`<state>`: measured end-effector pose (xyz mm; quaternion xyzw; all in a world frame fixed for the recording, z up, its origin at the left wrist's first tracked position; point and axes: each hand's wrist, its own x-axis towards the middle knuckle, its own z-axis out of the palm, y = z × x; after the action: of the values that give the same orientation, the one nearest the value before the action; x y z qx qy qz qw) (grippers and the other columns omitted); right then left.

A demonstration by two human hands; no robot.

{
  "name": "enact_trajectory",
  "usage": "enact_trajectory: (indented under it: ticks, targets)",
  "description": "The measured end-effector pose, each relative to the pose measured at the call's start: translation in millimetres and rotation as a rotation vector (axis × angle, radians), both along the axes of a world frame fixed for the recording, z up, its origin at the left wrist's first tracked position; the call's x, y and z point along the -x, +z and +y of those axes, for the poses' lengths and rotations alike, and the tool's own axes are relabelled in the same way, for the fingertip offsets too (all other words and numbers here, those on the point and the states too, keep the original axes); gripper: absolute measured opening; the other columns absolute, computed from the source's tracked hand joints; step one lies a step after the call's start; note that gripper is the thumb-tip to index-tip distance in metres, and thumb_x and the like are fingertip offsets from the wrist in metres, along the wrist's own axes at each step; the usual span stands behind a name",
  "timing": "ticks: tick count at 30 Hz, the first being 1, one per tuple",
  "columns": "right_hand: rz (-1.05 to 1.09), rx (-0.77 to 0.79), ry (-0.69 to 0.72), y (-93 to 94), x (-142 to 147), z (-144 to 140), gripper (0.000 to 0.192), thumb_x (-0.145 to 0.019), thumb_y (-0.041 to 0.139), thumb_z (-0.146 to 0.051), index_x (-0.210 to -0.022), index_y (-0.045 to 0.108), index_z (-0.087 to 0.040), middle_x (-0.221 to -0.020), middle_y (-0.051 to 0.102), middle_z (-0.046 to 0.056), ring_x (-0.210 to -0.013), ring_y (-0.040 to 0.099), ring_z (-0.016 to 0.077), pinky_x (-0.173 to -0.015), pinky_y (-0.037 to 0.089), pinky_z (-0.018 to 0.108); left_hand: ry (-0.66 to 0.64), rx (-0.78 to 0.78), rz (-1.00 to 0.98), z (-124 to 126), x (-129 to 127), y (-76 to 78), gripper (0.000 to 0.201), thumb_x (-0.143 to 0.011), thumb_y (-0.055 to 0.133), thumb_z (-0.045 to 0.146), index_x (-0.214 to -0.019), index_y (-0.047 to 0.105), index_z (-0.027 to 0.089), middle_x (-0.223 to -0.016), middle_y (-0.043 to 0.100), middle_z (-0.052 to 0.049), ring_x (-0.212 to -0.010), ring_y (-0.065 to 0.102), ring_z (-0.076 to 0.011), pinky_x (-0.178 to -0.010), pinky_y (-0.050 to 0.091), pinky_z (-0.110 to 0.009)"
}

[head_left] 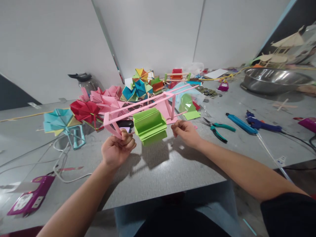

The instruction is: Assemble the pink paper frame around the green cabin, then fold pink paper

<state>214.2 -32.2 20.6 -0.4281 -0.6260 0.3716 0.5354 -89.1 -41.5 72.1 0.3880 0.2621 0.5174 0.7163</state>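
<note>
My left hand (118, 148) pinches the near-left corner of a long pink stick frame (148, 104) held above the grey table (158, 164). Under the frame hangs a folded green paper piece (150, 125), between my two hands. My right hand (185, 131) is closed by the frame's near-right side, fingers curled at a thin pink stick; what it grips is hard to tell. The frame runs away from me toward a heap of folded paper shapes.
Pink, red, teal and multicoloured folded paper pieces (103, 102) crowd the table behind the frame. Green-handled pliers (217, 128), a blue glue gun (259, 124) and blue tool (238, 123) lie right. A steel bowl (274, 80) sits far right; a purple device (31, 199) near left.
</note>
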Motion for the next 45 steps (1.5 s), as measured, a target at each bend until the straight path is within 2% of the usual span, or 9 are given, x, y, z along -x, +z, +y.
enact_trajectory:
  ticks: [4,8,16,21,26,29,36,39,45]
  targets:
    - [0.038,-0.139,-0.243,0.9,1.9,-2.3,0.034,-0.088,0.083,-0.045,-0.092,0.053,-0.027,-0.070,0.055,-0.006,-0.057,0.049,0.0131,-0.055,0.040,0.030,0.004,-0.078,0.005,-1.7,-1.5,-5.3,0.008,-0.069,0.071,0.018,-0.066,0.063,0.017,-0.058,0.029,0.007,-0.049,0.029,-0.0084,-0.050,0.035,-0.022]
    - [0.014,-0.098,-0.287,2.6,1.4,-1.8,0.048,-0.087,0.082,-0.041,-0.122,0.052,-0.028,-0.082,0.072,-0.004,-0.053,0.053,0.0126,-0.054,0.042,0.031,-0.017,-0.142,0.023,-5.7,-4.7,-8.2,0.013,-0.075,0.074,0.023,-0.068,0.064,0.018,-0.058,0.027,0.007,-0.049,0.027,-0.0082,-0.052,0.033,-0.023]
    - [-0.061,-0.074,-0.328,3.5,1.4,-2.0,0.034,-0.086,0.082,-0.046,-0.103,0.065,-0.022,-0.101,0.081,0.008,-0.056,0.059,0.0121,-0.054,0.048,0.032,0.007,-0.233,0.087,-10.3,-9.2,-9.7,0.025,-0.079,0.076,0.028,-0.060,0.063,0.017,-0.056,0.031,0.004,-0.050,0.028,-0.0093,-0.051,0.026,-0.025]
    - [-0.038,-0.061,-0.317,2.3,0.9,-2.2,0.030,-0.088,0.081,-0.047,-0.099,0.067,-0.022,-0.097,0.079,0.007,-0.055,0.058,0.0116,-0.051,0.048,0.032,0.020,-0.224,0.107,-11.0,-10.1,-8.8,0.025,-0.072,0.077,0.024,-0.056,0.059,0.016,-0.055,0.032,0.004,-0.050,0.029,-0.0090,-0.051,0.028,-0.025]
    - [0.063,-0.033,-0.238,-1.1,0.2,1.5,0.031,-0.088,0.081,-0.048,-0.101,0.067,-0.024,-0.099,0.079,0.007,-0.067,0.070,0.0183,-0.059,0.058,0.037,0.027,-0.153,0.105,-12.6,-10.6,-7.5,0.023,-0.070,0.077,0.021,-0.056,0.059,0.017,-0.056,0.033,0.003,-0.050,0.033,-0.0094,-0.051,0.031,-0.025]
    - [0.123,0.011,-0.183,-2.5,-1.7,6.0,0.033,-0.088,0.082,-0.051,-0.100,0.066,-0.025,-0.098,0.081,0.008,-0.067,0.070,0.0190,-0.063,0.061,0.040,0.023,-0.115,0.090,-13.2,-10.9,-6.9,0.025,-0.070,0.078,0.022,-0.057,0.057,0.017,-0.056,0.032,0.004,-0.049,0.032,-0.0086,-0.051,0.032,-0.024]
    - [0.149,0.024,-0.203,-2.7,-3.9,11.5,0.031,-0.086,0.081,-0.048,-0.097,0.061,-0.027,-0.103,0.080,0.007,-0.065,0.071,0.0200,-0.057,0.054,0.038,0.035,-0.131,0.086,-13.0,-12.4,-5.6,0.022,-0.074,0.074,0.024,-0.060,0.058,0.017,-0.055,0.030,0.005,-0.046,0.031,-0.0082,-0.050,0.032,-0.024]
    - [0.170,0.025,-0.206,-3.4,-4.3,11.9,0.031,-0.086,0.080,-0.045,-0.105,0.062,-0.028,-0.100,0.078,0.005,-0.065,0.070,0.0198,-0.056,0.051,0.037,0.023,-0.118,0.074,-12.6,-12.3,-4.6,0.021,-0.074,0.075,0.025,-0.062,0.060,0.017,-0.055,0.030,0.006,-0.046,0.031,-0.0081,-0.050,0.032,-0.024]
    - [0.196,0.010,-0.172,-2.1,-5.7,10.8,0.047,-0.087,0.079,-0.041,-0.127,0.054,-0.033,-0.088,0.070,0.000,-0.059,0.059,0.0179,-0.059,0.050,0.038,0.006,-0.045,0.037,-12.3,-9.8,-4.0,0.016,-0.072,0.075,0.022,-0.065,0.062,0.018,-0.057,0.030,0.006,-0.047,0.032,-0.0082,-0.050,0.036,-0.024]
